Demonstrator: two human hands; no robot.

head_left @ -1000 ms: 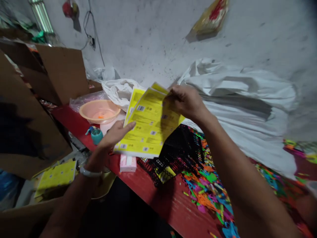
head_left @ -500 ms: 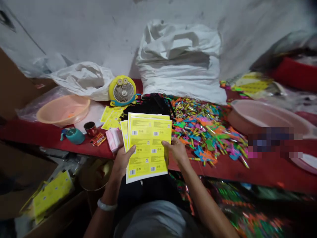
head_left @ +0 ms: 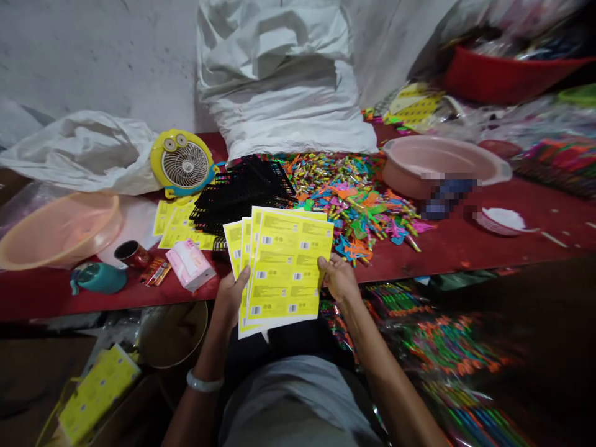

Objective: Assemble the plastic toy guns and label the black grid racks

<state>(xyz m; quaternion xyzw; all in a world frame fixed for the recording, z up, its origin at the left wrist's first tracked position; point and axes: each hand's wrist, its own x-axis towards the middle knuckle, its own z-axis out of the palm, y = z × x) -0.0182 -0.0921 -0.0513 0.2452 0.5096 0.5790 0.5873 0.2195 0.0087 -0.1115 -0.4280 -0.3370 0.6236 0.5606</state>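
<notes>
Several yellow printed sheets (head_left: 288, 267) with white borders and small barcodes are held up over my lap, slightly fanned toward the left. My left hand (head_left: 231, 297) pinches their left edge, thumb on the front. At the right edge, my right hand (head_left: 339, 277) grips them between thumb and fingers. Just beyond the sheets lie a heap of black plastic racks (head_left: 242, 189) and a pile of small colourful plastic pieces (head_left: 363, 214). A pink tissue pack (head_left: 190, 266) lies left of my left hand.
On the red table (head_left: 391, 264) stand a yellow fan (head_left: 184, 162), a teal mug (head_left: 100, 278), a dark red cup (head_left: 133, 253), a peach basin (head_left: 60, 233) and a pink basin (head_left: 447, 164). White sacks (head_left: 288, 112) lean at the wall. Bagged colourful pieces (head_left: 456, 341) lie below the table's edge.
My view has turned to the right, so the table things appear further left. The sheets are fanned wider at the left, with both hands still holding them.
</notes>
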